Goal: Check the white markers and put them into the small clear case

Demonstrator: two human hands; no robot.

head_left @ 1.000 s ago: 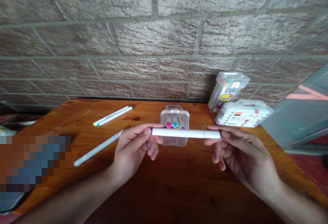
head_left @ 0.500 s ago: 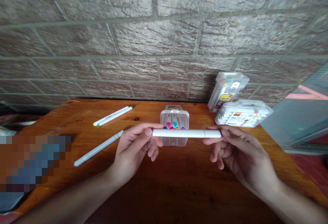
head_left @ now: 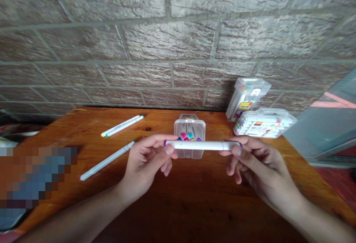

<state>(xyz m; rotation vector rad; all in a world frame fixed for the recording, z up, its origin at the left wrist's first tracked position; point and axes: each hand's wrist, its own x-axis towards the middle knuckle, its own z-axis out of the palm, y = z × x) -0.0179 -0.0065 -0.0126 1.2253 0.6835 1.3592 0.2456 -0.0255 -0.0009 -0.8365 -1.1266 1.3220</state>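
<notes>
Over table, left hand and right hand pinch marker ends, seemingly airborne.

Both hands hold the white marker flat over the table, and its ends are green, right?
No. In the head view, the left hand and right hand do hold the white marker flat over the table, but its ends are purple.

a grey-brown brick wall stands behind the worn orange wooden table.
</notes>
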